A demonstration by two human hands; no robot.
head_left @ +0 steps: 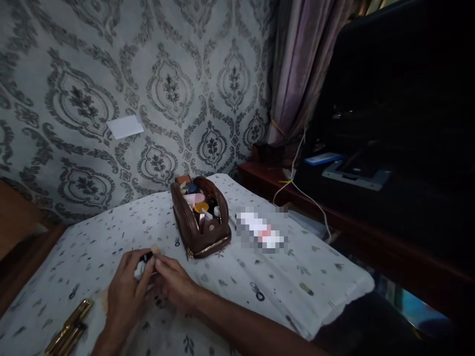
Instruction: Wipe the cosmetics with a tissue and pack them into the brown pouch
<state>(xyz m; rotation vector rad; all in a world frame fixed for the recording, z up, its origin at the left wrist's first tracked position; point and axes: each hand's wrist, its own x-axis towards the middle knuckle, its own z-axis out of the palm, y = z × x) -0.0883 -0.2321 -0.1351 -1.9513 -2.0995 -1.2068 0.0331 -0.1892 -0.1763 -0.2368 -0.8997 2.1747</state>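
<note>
Near-left of the bag [205, 247], the hands [176, 284] are together, clamped on a small item [147, 256], probably light, stiff, slippery, best pinched by its sides.

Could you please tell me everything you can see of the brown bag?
The brown bag looks like smooth leather. It stands upright on the white patterned cloth, its top gaping open between two raised, rounded sides edged with zip teeth. A gold-toned zip runs low across its near end. Inside are a pink item, a round orange-yellow item and others, crowded together. Neither the left hand nor the right hand touches it.
</note>
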